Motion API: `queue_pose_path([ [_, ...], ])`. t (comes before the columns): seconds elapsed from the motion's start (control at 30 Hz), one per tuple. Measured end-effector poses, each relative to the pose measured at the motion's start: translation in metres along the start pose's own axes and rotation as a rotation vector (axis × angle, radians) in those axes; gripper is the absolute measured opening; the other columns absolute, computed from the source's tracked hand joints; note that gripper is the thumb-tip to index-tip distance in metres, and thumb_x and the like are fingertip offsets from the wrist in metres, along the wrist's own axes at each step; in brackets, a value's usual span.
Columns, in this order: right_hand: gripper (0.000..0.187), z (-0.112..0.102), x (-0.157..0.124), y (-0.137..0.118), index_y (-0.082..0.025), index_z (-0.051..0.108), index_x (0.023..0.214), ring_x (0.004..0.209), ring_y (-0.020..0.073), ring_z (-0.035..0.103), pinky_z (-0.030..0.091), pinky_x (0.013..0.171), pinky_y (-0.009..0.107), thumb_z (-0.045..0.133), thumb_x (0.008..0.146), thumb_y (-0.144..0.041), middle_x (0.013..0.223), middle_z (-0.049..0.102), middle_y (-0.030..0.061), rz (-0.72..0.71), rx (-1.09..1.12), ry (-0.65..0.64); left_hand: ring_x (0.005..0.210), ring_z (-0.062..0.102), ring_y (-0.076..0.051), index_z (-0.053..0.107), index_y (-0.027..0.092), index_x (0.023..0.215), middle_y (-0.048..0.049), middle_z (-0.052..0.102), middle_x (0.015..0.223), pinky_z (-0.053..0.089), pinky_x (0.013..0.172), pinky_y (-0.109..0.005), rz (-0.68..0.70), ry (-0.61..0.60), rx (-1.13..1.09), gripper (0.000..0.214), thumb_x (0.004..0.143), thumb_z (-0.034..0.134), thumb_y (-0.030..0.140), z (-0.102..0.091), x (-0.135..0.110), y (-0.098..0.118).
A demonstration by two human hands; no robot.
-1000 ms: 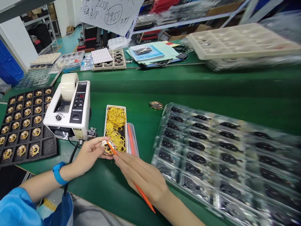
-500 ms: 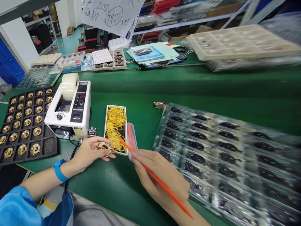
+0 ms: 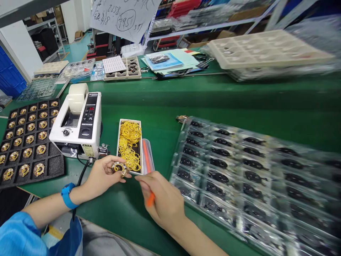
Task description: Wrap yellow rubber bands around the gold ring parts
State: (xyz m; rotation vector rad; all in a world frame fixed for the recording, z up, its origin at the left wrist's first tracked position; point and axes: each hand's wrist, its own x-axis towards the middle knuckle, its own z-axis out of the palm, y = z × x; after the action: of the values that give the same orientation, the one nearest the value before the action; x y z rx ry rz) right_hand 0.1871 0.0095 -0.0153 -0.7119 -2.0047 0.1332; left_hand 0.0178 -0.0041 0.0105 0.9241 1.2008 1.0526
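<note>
My left hand pinches a round gold-coloured part with a ring-like face, just beside the white box of thin yellow rings. My right hand is curled around an orange pointed stick. Only a short piece of the stick shows below the fingers; the rest is hidden. The thumb and forefinger of that hand meet near the box's lower right corner, a small gap from the round part. Whether the fingertips hold anything else is too small to tell.
A white tape dispenser stands left of the box. Beyond it lies a black foam tray of round gold parts. A clear tray of dark parts covers the right side. Another orange strip lies in a clear lid.
My right hand has drawn the orange stick's tip away from the yellow rings and turned the stick within its grip. Its fingertips are now nearer the round part. The left hand hardly moved.
</note>
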Motion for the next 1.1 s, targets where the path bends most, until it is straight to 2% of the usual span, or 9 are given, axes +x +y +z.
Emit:
queue_pose_path([
  [0.07,0.016,0.006,0.001,-0.002,-0.019,0.062,0.094,0.055,0.0129,0.061,0.043,0.047,0.022,0.048,0.095,-0.013,0.067,0.064,0.0024,0.034,-0.061,-0.042,0.077,0.066,-0.015,0.061,0.015,0.099,-0.0028,0.068,0.085,0.053,0.065,-0.023,0.032,0.024,0.071,0.034,0.067,0.069,0.013,0.003,-0.002,-0.002],
  [0.2,0.012,0.015,0.003,-0.003,-0.020,0.063,0.089,0.058,0.0130,0.065,0.047,0.050,0.022,0.052,0.093,-0.018,0.070,0.067,0.0020,0.143,-0.074,-0.035,0.077,0.064,-0.013,0.059,0.016,0.109,-0.0035,0.068,0.090,0.048,0.064,-0.021,0.078,0.004,0.155,0.041,0.069,0.060,0.008,0.005,-0.008,-0.005],
  [0.37,0.012,0.019,0.007,-0.004,-0.021,0.062,0.087,0.063,0.0144,0.068,0.052,0.055,0.023,0.053,0.091,-0.015,0.074,0.070,0.0012,0.292,0.054,-0.022,0.098,0.067,-0.018,0.053,0.020,0.118,-0.0059,0.070,0.105,0.052,0.086,-0.029,0.140,-0.073,0.175,0.047,0.073,0.052,0.007,0.005,-0.013,-0.008],
  [0.43,0.013,0.020,0.008,-0.005,-0.021,0.062,0.084,0.063,0.0140,0.067,0.052,0.055,0.022,0.052,0.089,-0.014,0.073,0.070,0.0007,0.350,0.090,-0.027,0.101,0.067,-0.019,0.050,0.019,0.123,-0.0071,0.069,0.108,0.052,0.090,-0.031,0.155,-0.083,0.221,0.049,0.075,0.050,0.007,0.005,-0.015,-0.008],
  [0.67,0.013,0.018,0.016,-0.005,-0.021,0.055,0.068,0.051,0.0104,0.056,0.044,0.047,0.020,0.053,0.079,-0.013,0.063,0.061,-0.0024,0.434,0.251,-0.072,0.091,0.068,-0.017,0.050,0.019,0.125,-0.0065,0.070,0.105,0.051,0.092,-0.033,0.174,-0.067,0.341,0.047,0.079,0.047,0.007,0.005,-0.016,-0.006],
  [0.8,0.016,0.006,0.022,-0.004,-0.021,0.052,0.064,0.043,0.0073,0.041,0.033,0.039,0.018,0.054,0.078,-0.014,0.056,0.051,-0.0051,0.492,0.452,-0.104,0.099,0.067,-0.018,0.051,0.020,0.120,-0.0062,0.067,0.110,0.051,0.097,-0.034,0.155,0.000,0.227,0.046,0.076,0.049,0.006,0.003,-0.010,-0.010],
  [0.9,0.016,-0.001,0.025,0.001,-0.020,0.055,0.065,0.041,0.0073,0.037,0.030,0.038,0.019,0.056,0.081,-0.017,0.053,0.046,-0.0059,0.572,0.483,-0.112,0.105,0.065,-0.018,0.050,0.020,0.118,-0.0072,0.064,0.119,0.050,0.100,-0.035,0.161,0.039,0.154,0.046,0.075,0.049,0.006,0.000,-0.007,-0.013],
  [1.0,0.007,0.001,0.023,0.005,-0.019,0.063,0.077,0.041,0.0079,0.038,0.030,0.038,0.020,0.061,0.083,-0.022,0.056,0.049,-0.0053,0.560,0.393,-0.100,0.100,0.066,-0.017,0.048,0.020,0.121,-0.0079,0.062,0.121,0.051,0.099,-0.035,0.176,0.022,0.173,0.046,0.076,0.049,0.006,-0.001,-0.009,-0.013],
  [1.1,0.008,0.008,0.018,0.004,-0.018,0.065,0.092,0.044,0.0086,0.043,0.037,0.042,0.020,0.061,0.085,-0.022,0.064,0.056,-0.0032,0.434,0.278,-0.110,0.089,0.066,-0.015,0.049,0.021,0.124,-0.0061,0.065,0.111,0.052,0.095,-0.036,0.214,-0.035,0.275,0.048,0.078,0.047,0.006,-0.002,-0.013,-0.011],
])
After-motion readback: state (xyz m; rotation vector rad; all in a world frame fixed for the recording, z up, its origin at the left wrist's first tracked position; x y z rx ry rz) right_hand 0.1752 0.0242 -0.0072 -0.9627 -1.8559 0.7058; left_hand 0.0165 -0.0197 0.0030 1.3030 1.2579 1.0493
